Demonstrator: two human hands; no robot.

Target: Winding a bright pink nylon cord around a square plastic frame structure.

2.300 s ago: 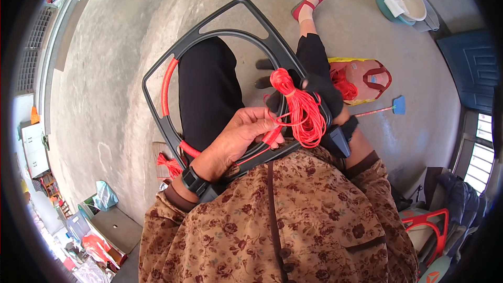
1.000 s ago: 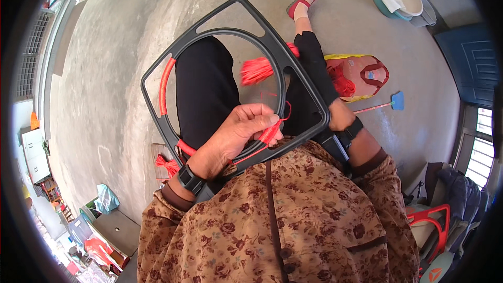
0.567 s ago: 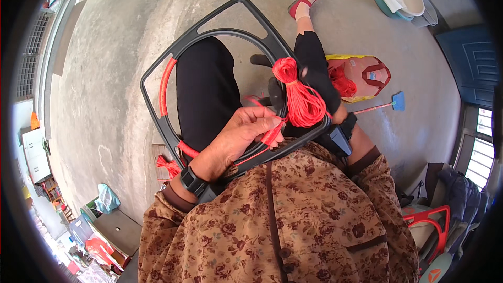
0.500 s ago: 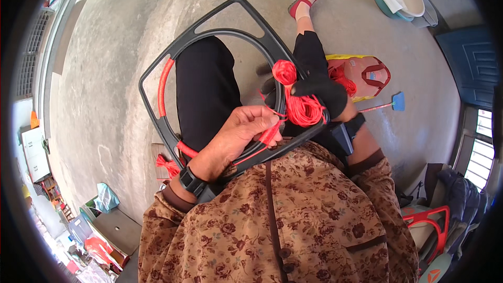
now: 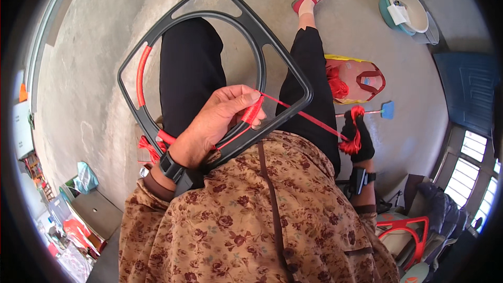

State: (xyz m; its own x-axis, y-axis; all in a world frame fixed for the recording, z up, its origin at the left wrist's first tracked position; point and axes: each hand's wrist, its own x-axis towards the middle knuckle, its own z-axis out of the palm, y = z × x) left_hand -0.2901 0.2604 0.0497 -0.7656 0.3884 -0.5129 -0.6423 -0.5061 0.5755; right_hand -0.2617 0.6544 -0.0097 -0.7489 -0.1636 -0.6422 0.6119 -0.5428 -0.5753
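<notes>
A black plastic frame [image 5: 253, 26], squarish outside with a round ring inside, lies tilted across my lap. My left hand [image 5: 209, 120], bare, pinches the ring at a section wrapped in red cord [image 5: 253, 111], thumb on top. Other red wraps cover the ring's left side [image 5: 141, 76] and lower left [image 5: 166, 137]. From the pinched spot a stretched red cord [image 5: 309, 117] crosses the frame's right corner to my right hand [image 5: 362, 139]. That hand wears a black glove and is closed on a bundle of red cord [image 5: 350, 147], away from the frame on the right.
A pink and yellow bag [image 5: 356, 76] with red cord inside lies on the floor beyond my right knee. Near it is a blue-headed swatter [image 5: 387, 110]. Stacked basins [image 5: 407, 8] stand far right. A red plastic frame [image 5: 414, 230] lies lower right.
My right hand has moved from the ring out to the right with the cord bundle, drawing the cord straight. My left hand still pinches the ring; the frame appears slightly farther left.
</notes>
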